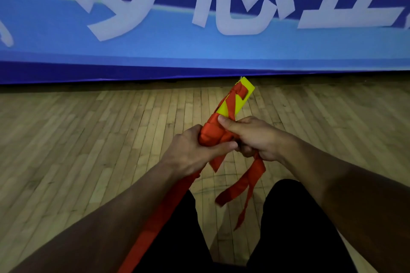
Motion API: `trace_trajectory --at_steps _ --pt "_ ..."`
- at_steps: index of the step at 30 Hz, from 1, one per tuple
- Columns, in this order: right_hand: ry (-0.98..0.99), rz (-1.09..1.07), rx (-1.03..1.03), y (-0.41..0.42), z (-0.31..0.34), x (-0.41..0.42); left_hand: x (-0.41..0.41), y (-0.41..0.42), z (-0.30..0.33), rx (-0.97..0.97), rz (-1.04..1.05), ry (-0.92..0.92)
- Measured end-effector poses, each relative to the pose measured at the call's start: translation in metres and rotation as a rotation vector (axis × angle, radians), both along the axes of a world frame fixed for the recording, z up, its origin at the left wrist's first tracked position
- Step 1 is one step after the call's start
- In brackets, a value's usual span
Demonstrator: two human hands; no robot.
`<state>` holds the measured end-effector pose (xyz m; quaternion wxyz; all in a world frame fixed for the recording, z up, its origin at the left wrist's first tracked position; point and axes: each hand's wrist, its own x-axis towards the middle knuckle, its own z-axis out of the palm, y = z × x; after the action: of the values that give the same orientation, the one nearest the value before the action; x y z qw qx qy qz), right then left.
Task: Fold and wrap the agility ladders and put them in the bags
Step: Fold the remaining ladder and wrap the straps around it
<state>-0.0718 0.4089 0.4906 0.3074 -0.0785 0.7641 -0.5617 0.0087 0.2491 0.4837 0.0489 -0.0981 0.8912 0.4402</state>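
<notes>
Sports hall: wood strip floor (pixel 88 131), big blue banner (pixel 155 46).

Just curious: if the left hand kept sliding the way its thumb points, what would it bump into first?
Probably the right hand. The left hand grips the bundle of yellow rungs wrapped in red strap, thumb pointing rightward across it, and the right hand holds the bundle right beside it.

Dim indoor light, colours muted. Banner (pixel 199 46) brightest, its white characters soft with motion blur. Wooden floor (pixel 88 128) darkens toward left and right edges; vignetting at corners. Wide-angle bowing along the banner's base. Forearms near frame bottom shadowed, slightly soft.
</notes>
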Motion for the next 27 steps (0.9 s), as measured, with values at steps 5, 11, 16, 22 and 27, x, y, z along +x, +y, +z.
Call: trace_trajectory --at_steps 5,11,16,22,27 --pt "-0.127 0.125 0.076 0.009 0.001 -0.002 -0.001 0.003 -0.004 -0.184 -0.026 0.054" --pt "0.363 0.050 0.211 0.014 -0.009 -0.003 -0.001 -0.001 -0.003 0.172 -0.071 -0.088" --pt "-0.099 0.056 -0.331 0.020 -0.016 -0.004 0.006 -0.009 0.001 0.661 -0.072 -0.267" --pt "-0.146 0.009 -0.459 0.006 -0.021 0.007 0.008 -0.011 0.004 0.727 -0.156 -0.419" --pt "0.080 0.038 -0.281 -0.001 -0.021 0.009 0.008 -0.001 0.008 -0.009 -0.149 -0.172"
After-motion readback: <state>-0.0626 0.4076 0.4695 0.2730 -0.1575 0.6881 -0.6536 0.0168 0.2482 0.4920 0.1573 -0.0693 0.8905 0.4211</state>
